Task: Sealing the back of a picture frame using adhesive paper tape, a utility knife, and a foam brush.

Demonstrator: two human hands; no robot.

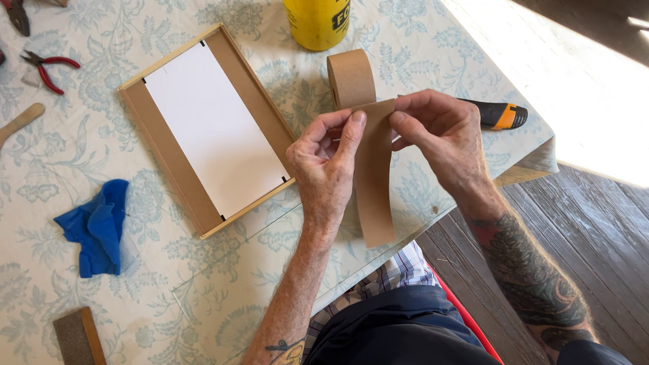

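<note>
Both hands pinched a strip of brown paper tape [374, 182] — the left hand [326, 165] gripped its left edge, the right hand [439, 135] its right edge. The strip hung down between them from the tape roll [350, 78] just above. Left of the left hand lay a wooden frame [172, 152]; beyond the right hand — an orange-and-black knife [500, 115].

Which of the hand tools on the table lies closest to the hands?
The black-and-orange tool, just behind the right hand; the red pliers lie far off at the left.
</note>
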